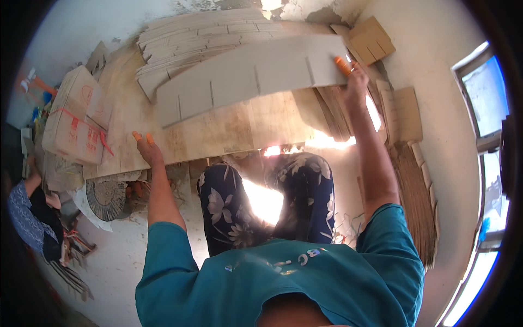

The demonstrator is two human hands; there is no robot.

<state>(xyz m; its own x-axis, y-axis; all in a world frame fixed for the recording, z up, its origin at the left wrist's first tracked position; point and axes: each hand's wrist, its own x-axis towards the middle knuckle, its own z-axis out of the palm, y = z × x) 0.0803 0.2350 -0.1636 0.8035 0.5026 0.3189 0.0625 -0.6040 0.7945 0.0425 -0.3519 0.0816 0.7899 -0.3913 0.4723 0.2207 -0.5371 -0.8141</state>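
Observation:
A long grey slotted cardboard strip (234, 76) is held tilted above the wooden table by my right hand (357, 79). That hand is closed on the strip's right end, with an orange finger cover showing on its edge. My left hand (148, 150) is apart from the strip, near the front left of the wooden table (218, 136). Its fingers, tipped with orange covers, are stretched out with nothing in them. Behind the strip lies a wide stack of similar slotted cardboard strips (201, 32).
A taped cardboard box (76, 117) stands at the table's left. Brown cardboard pieces (332, 111) lean at the right end, and a tall cardboard stack (417, 201) stands by the right wall. Another person (35, 212) sits at the far left. Windows line the right wall.

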